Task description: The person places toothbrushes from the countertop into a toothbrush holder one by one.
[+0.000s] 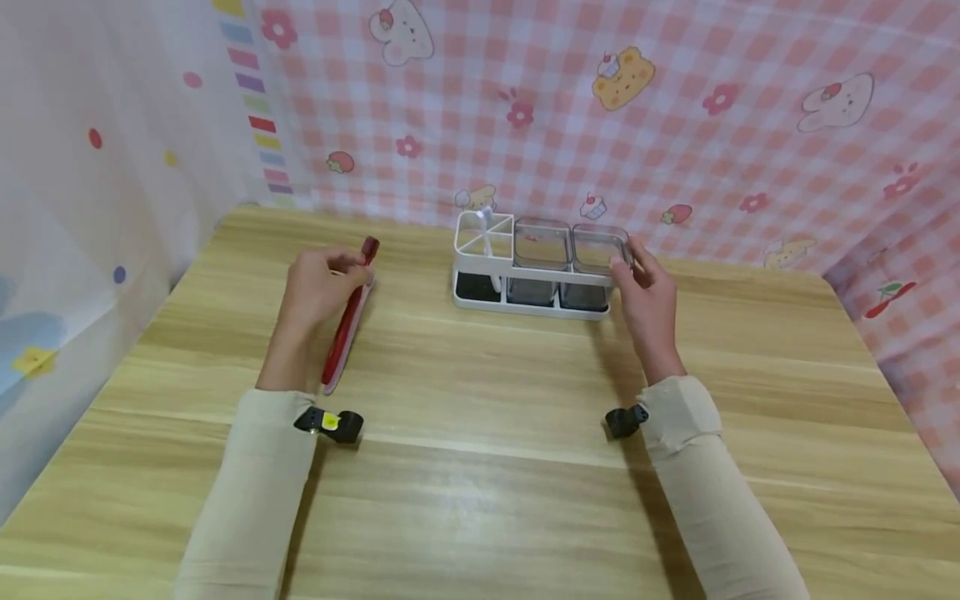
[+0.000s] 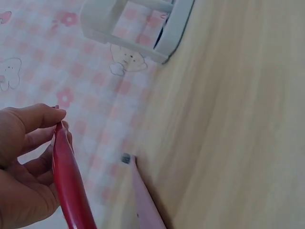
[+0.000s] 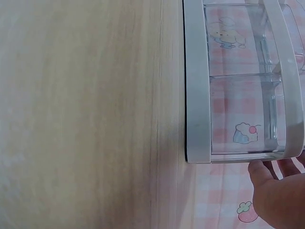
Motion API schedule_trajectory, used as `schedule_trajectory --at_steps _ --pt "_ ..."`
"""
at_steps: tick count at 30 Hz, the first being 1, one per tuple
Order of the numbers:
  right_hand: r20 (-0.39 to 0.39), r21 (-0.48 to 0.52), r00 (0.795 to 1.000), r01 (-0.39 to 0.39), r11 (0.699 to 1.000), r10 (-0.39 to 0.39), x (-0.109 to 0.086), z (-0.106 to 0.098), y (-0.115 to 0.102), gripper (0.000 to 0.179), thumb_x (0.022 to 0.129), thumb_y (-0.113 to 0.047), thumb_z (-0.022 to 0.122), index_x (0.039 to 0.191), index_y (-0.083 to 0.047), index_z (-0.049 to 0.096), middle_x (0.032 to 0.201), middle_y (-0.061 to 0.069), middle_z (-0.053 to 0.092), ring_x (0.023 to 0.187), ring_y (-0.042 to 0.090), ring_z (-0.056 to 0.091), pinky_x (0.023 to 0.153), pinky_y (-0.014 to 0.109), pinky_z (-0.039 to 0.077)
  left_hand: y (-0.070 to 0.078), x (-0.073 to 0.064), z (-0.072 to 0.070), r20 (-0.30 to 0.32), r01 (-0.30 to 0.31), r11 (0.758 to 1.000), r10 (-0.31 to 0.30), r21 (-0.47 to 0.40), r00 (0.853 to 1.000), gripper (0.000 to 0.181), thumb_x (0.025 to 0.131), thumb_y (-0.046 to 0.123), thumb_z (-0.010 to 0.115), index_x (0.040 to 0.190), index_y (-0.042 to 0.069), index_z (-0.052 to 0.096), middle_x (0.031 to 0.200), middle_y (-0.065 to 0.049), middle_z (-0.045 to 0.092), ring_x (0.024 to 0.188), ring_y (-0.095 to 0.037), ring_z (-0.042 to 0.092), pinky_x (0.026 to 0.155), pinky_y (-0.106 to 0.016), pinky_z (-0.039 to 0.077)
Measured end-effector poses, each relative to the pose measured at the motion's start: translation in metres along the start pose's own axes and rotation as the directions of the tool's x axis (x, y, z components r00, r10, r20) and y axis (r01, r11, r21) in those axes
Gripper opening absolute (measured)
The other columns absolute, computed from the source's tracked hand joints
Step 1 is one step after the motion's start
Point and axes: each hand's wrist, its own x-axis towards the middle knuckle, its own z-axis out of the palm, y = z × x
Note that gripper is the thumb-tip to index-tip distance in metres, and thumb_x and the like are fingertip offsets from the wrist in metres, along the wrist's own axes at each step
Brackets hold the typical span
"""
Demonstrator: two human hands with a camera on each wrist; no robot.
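Observation:
My left hand (image 1: 322,283) pinches a red toothbrush (image 2: 71,181) near its head, thumb and fingertips together; the handle slants down toward me. Alongside it a pink toothbrush (image 2: 145,202) lies on the table, partly covered by the red one in the head view. At the back stands a white toothbrush holder (image 1: 532,312) with two clear cups (image 1: 542,244) in its right slots. One white toothbrush (image 1: 486,233) leans upright in its divided left section. My right hand (image 1: 651,304) grips the holder's right end, thumb at the front corner and fingers toward the back.
The wood-grain table (image 1: 465,483) spreads out in front of the holder. A pink checked cloth (image 1: 465,92) hangs right behind it, and a whitish curtain (image 1: 90,208) borders the left side. Both wrists carry small black cameras.

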Motion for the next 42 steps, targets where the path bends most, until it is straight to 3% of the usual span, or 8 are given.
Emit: schedule_trajectory --at_steps 9,14,19,27,42 --pt "0.01 0.01 1.0 0.017 1.0 -0.018 -0.001 0.0 0.001 0.051 0.102 -0.026 0.063 0.15 -0.015 0.049 0.156 -0.002 0.045 0.135 0.021 0.049 0.109 0.032 0.043 0.008 0.003 0.007 -0.044 -0.023 0.992 0.018 -0.12 0.999 0.021 0.095 0.011 0.07 0.107 -0.005 0.073 0.092 -0.008 0.063 0.078 -0.015 0.057 0.059 -0.017 0.048" --pt "0.012 0.005 1.0 0.009 1.0 -0.009 -0.001 0.001 0.002 0.051 0.102 -0.027 0.062 0.15 -0.018 0.049 0.157 -0.003 0.043 0.138 0.022 0.046 0.11 0.033 0.043 0.011 0.004 0.008 -0.032 0.013 0.985 -0.019 -0.171 0.999 0.023 0.095 0.013 0.069 0.11 -0.004 0.072 0.093 -0.006 0.06 0.076 -0.013 0.056 0.062 -0.019 0.05" --pt "0.009 0.006 1.0 0.013 1.0 -0.013 0.0 0.001 0.002 0.051 0.102 -0.027 0.062 0.15 -0.016 0.049 0.157 -0.003 0.043 0.138 0.022 0.046 0.11 0.033 0.043 0.017 0.005 0.009 -0.02 0.045 0.967 -0.052 -0.25 0.998 0.026 0.097 0.018 0.07 0.113 -0.003 0.07 0.095 -0.005 0.059 0.08 -0.014 0.058 0.067 -0.021 0.055" --pt "0.02 0.001 1.0 0.017 1.0 -0.017 -0.001 0.001 0.003 0.052 0.102 -0.027 0.062 0.151 -0.015 0.048 0.157 -0.003 0.043 0.138 0.023 0.046 0.11 0.035 0.043 0.029 0.01 0.013 -0.056 0.039 0.929 -0.064 -0.368 0.996 0.022 0.096 0.014 0.07 0.109 -0.004 0.07 0.091 -0.002 0.059 0.078 -0.012 0.058 0.065 -0.021 0.056" --pt "0.019 0.0 1.0 0.002 1.0 -0.002 0.0 -0.001 0.002 0.052 0.103 -0.027 0.061 0.152 -0.016 0.047 0.158 -0.003 0.042 0.14 0.023 0.044 0.112 0.035 0.041 0.043 0.021 0.019 -0.089 0.009 0.887 -0.057 -0.462 0.994 0.014 0.094 0.017 0.074 0.099 0.004 0.073 0.087 -0.001 0.058 0.078 -0.013 0.059 0.064 -0.023 0.056"
